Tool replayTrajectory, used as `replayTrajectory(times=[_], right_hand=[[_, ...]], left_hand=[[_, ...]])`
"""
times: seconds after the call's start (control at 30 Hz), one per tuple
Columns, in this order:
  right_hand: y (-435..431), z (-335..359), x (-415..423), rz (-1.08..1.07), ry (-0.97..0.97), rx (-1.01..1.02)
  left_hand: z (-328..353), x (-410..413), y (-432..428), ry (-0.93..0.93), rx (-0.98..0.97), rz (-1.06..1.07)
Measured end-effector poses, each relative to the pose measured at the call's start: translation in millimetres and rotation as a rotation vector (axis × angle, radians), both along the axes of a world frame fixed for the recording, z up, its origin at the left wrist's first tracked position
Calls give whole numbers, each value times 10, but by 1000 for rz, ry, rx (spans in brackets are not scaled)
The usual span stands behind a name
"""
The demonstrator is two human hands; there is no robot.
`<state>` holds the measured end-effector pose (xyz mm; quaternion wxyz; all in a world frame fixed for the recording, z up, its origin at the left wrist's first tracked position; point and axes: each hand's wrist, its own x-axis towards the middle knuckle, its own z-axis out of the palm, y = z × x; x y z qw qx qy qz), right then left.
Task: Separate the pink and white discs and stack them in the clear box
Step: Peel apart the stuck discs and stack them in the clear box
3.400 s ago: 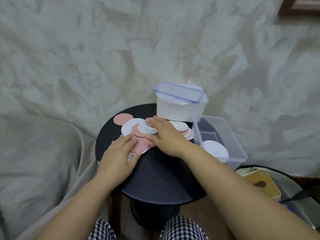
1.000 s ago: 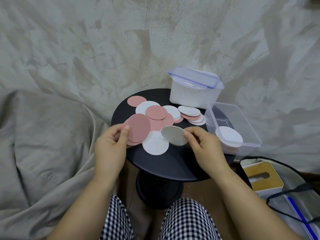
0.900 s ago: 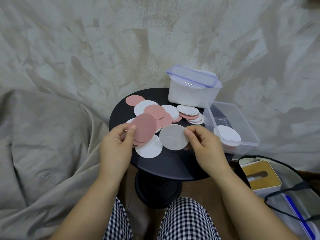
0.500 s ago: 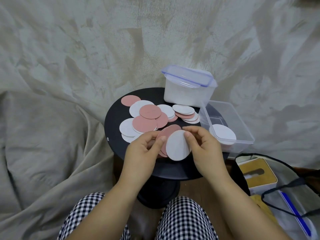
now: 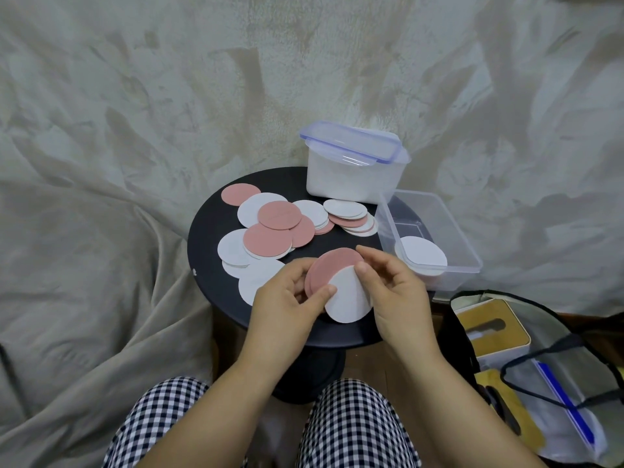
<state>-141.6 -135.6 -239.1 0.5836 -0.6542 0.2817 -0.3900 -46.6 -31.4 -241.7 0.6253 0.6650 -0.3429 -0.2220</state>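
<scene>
My left grip (image 5: 287, 300) is clamped on pink discs (image 5: 332, 265), and my right grip (image 5: 396, 292) pinches a white disc (image 5: 347, 304) overlapping them, both held over the near side of the round black counter (image 5: 206, 238). The clear box (image 5: 452, 228) sits just to the right with a white stack (image 5: 422, 256) inside. Loose discs (image 5: 270, 231) lie farther back.

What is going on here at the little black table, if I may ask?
A seated person is sorting discs. The left hand holds a few pink discs and the right hand pinches a white disc in front of them. More loose discs lie on the table. The clear box on the right has a white one on top.
</scene>
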Motion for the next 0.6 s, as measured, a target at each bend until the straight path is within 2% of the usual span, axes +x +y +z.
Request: replayTrajectory(times=[0.2,0.4,0.6], right_hand=[[-80,-3,-41,215,60,54],[-14,-20,9,102,10,-18],[11,-83,-18,136,130,-166]], left_hand=[[14,50,-3,-25,-40,20],[-37,-23,-51,-349,-8,-30],[-148,-49,-64,-563,23,11]])
